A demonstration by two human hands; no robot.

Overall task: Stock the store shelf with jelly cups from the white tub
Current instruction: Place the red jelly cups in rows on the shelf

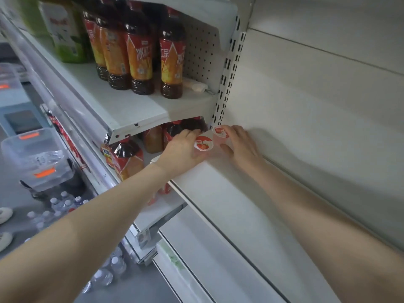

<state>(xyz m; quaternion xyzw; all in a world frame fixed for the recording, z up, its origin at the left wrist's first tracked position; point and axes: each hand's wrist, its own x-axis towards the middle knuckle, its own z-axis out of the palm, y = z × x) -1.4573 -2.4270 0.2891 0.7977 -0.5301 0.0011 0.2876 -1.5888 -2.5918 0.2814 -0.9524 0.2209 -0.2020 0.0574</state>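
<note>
A: What are the hands doing?

B: Each one holds a jelly cup at the far left corner of the white shelf (229,206). The left hand (183,152) has its fingers curled round the nearer jelly cup (203,143); the right hand (240,143) pinches the farther jelly cup (221,131) between fingertips and thumb. So both grips are closed on a cup, neither hand spread.

A: How close are the two cups?

B: Just beside each other. Whether they touch, I cannot tell. The farther one sits against the slotted upright (227,79) at the back corner.

A: What crowds them?

B: To the left, under the upper shelf (122,110), stand large dark-tea bottles (126,156) with red and orange labels, close to the left hand's knuckles. On the upper shelf are smaller iced tea bottles (140,51) in a row, and a green-labelled bottle (65,33) further left. A pegboard back panel (201,51) sits behind them.

A: And the cups themselves?

B: Small, with round white foil lids printed with red strawberries. The bodies look clear or pale pink, though blurred.

A: Anything below?

B: On the floor, a clear plastic bin (37,158) with orange tape, and loose water bottles (109,270).
</note>
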